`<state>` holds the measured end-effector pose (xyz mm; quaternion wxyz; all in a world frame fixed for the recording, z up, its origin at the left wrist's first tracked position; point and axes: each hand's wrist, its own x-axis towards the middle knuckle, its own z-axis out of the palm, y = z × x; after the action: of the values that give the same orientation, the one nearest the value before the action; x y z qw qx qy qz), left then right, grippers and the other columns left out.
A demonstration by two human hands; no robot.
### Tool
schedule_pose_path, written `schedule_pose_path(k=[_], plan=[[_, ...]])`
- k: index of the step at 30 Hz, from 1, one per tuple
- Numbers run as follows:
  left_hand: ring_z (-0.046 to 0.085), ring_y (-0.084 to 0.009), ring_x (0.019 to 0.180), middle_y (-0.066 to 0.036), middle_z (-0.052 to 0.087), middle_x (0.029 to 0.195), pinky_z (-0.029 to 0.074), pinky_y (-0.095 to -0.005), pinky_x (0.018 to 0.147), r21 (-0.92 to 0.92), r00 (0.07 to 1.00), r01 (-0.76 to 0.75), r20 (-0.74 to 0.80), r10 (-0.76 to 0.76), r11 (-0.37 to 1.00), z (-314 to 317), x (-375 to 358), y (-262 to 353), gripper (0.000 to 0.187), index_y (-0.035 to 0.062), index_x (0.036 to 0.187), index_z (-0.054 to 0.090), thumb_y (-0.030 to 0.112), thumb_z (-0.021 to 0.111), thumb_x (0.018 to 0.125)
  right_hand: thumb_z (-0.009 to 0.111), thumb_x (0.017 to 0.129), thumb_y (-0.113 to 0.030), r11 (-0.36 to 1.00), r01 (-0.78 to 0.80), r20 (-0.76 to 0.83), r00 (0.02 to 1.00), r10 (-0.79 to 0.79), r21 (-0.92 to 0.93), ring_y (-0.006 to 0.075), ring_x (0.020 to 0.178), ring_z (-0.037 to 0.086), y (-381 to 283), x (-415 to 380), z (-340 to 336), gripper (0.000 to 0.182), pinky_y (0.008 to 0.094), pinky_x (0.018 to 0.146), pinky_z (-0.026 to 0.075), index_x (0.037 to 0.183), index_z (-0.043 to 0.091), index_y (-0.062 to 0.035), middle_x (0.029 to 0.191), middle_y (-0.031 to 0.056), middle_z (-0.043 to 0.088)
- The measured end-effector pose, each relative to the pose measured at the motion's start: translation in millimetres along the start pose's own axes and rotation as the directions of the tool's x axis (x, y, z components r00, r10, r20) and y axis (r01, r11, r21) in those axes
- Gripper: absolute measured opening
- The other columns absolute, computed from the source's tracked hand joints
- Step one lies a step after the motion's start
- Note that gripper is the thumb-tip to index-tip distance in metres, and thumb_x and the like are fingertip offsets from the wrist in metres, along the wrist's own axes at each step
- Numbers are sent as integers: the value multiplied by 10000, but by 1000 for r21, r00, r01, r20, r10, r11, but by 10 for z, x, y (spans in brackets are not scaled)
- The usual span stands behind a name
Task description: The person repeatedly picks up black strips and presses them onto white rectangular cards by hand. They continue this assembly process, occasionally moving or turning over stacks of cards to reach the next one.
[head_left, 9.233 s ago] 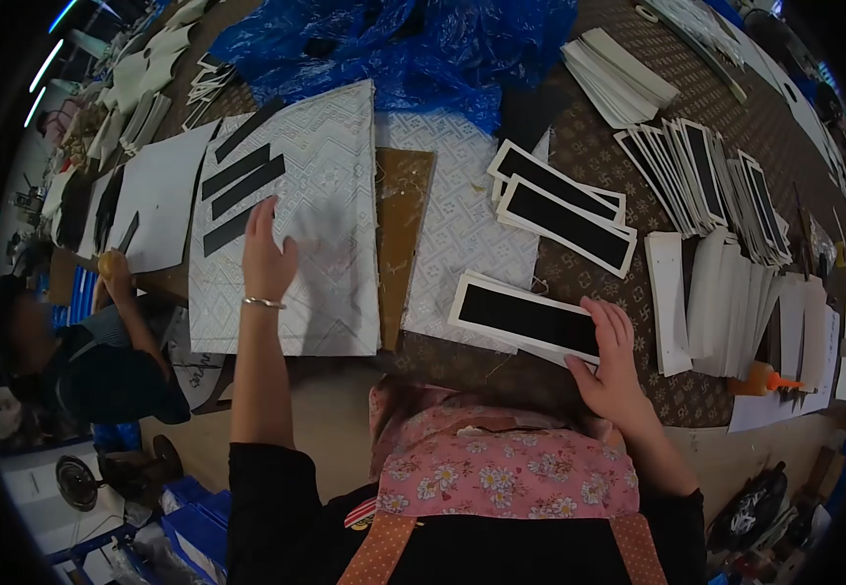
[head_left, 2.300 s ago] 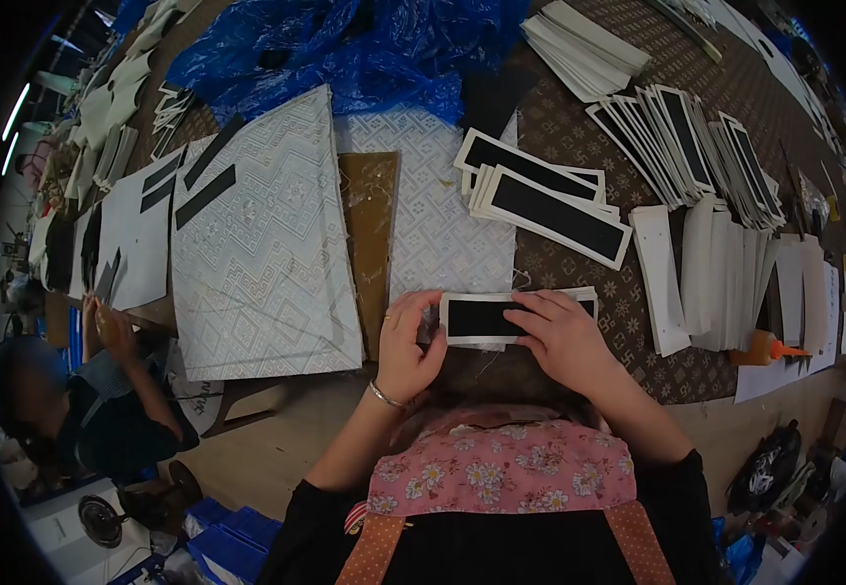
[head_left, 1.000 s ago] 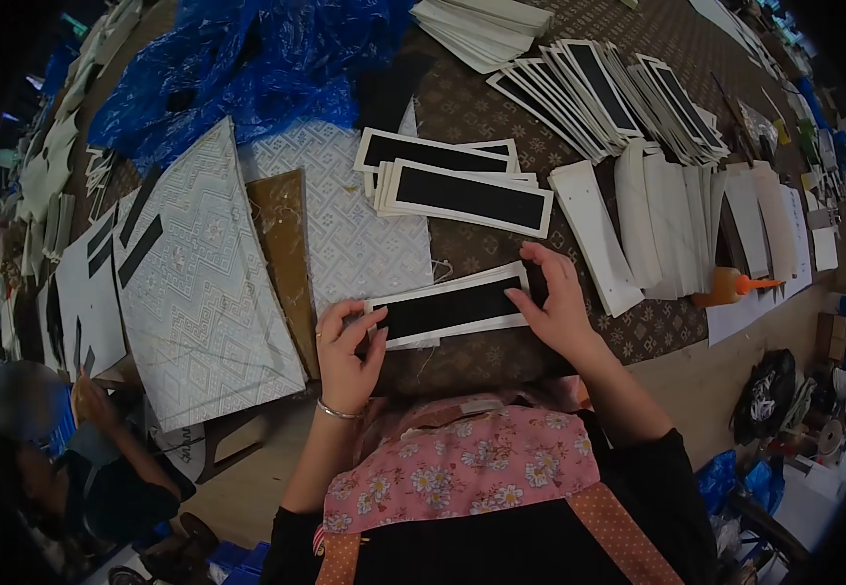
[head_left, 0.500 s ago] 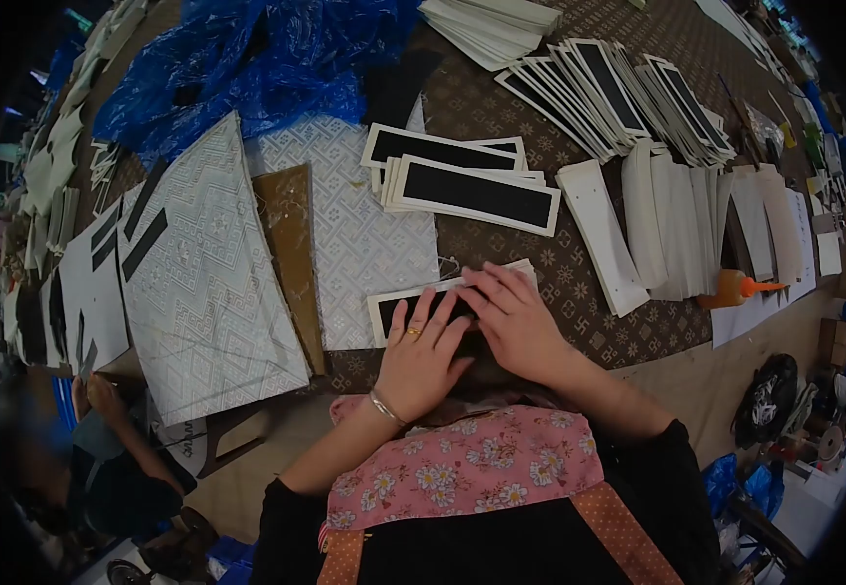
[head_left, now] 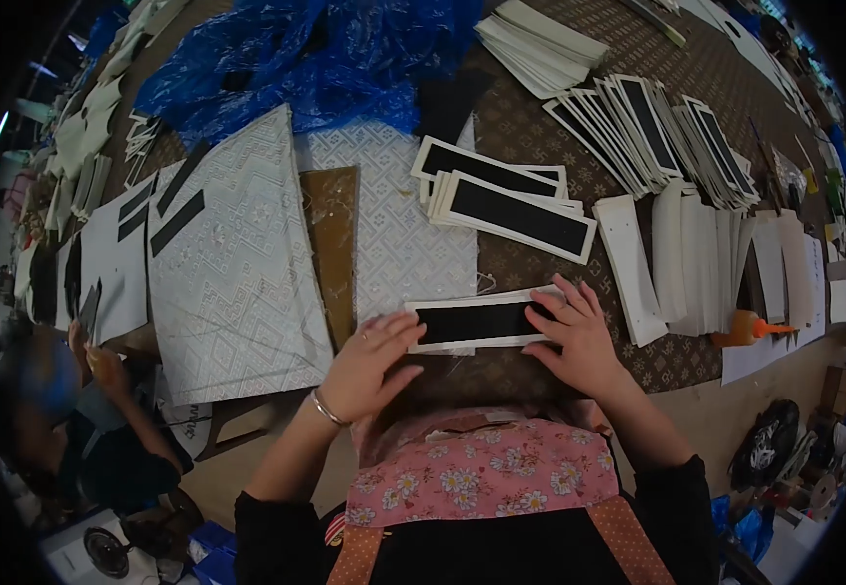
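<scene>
A white-edged strip with a black centre (head_left: 472, 324) lies flat near the table's front edge. My left hand (head_left: 369, 361) rests at its left end, fingertips on the white border, fingers spread. On the strip's right end lies my right hand (head_left: 574, 336), its fingers apart on the black part and the upper edge. Neither hand is closed round anything. Just behind is a loose stack of similar black-centred strips (head_left: 520, 213). Patterned silvery fabric (head_left: 413, 253) lies under part of that stack, beside a brown board (head_left: 330, 244).
A large patterned panel (head_left: 233, 263) lies at the left, blue plastic (head_left: 296, 68) behind. Rows of strips (head_left: 628, 127), white pieces (head_left: 691, 253) and an orange bottle (head_left: 747, 329) stand right. A co-worker's hands (head_left: 101, 361) are at the lower left.
My hands have moved apart to the two ends of the strip, uncovering its black middle. The view has shifted, so the table's contents appear further right and slightly lower.
</scene>
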<state>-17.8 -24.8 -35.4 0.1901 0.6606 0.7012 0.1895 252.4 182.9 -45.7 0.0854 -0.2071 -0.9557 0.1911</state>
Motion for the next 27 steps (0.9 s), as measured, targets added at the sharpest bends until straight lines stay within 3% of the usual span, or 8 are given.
schedule_pose_path(k=[1,8,11,13,16,19,23,27], plan=[[494,-321,1317,-133,509,1439,389,-444,1095,-189,999,1,-35,-8,982,-130,28,-118,560,91,1390,521,210,700,872,800,749,-215,996,7,48,999,-11,89,319,1360,436,6,51,-12,489,537,1132,308,1216,664,-167,1398,36,550],[442,-425,1333,-225,433,1474,408,-427,1095,169,832,332,-515,-204,928,-936,336,-2066,611,72,1413,459,72,643,830,810,708,-142,982,5,104,994,-25,190,353,1228,486,-105,277,-176,629,491,1086,371,1298,595,-110,1329,118,561],[383,-388,1397,-211,365,1535,375,-447,1124,214,763,555,-516,-389,804,-1235,271,-2797,704,92,1461,395,46,641,803,812,708,-139,964,2,-8,1000,0,264,374,1219,475,-141,385,-333,682,484,1079,370,1339,558,-87,1328,138,556],[335,-340,1444,-180,343,1565,322,-529,1144,215,586,800,-477,-655,560,-1370,241,-2948,722,116,1500,352,125,610,826,811,713,-138,975,7,-104,994,17,224,384,1235,466,-47,485,-404,706,487,1084,362,1361,538,-80,1355,148,536],[301,-301,1472,-138,340,1581,264,-638,1130,212,575,817,-353,-738,536,-1248,80,-3638,718,139,1530,308,235,561,865,811,726,-134,998,-25,-238,971,39,60,404,1311,413,99,530,-492,776,493,1106,332,1423,476,-68,1470,167,441],[350,-307,1443,-113,387,1554,239,-695,1103,345,630,768,-259,-732,539,-1242,164,-2547,707,147,1538,299,321,518,889,806,744,-131,995,-87,-347,933,95,40,412,1381,345,173,533,-474,781,492,1121,318,1440,458,-66,1540,166,356],[461,-310,1340,-121,481,1447,230,-687,1092,181,815,579,-153,-558,795,-856,34,-1270,716,157,1511,348,237,602,847,802,747,-125,993,-28,-331,941,65,115,416,1378,349,94,499,-314,762,494,1117,326,1428,467,-63,1532,172,364],[410,-321,1372,-101,435,1487,220,-666,1095,192,915,381,-220,-339,904,-514,-17,-556,841,178,1530,329,303,733,802,790,753,-118,981,47,-215,977,-5,189,412,1370,360,-258,566,-180,709,496,1111,336,1393,492,-61,1513,173,382]])
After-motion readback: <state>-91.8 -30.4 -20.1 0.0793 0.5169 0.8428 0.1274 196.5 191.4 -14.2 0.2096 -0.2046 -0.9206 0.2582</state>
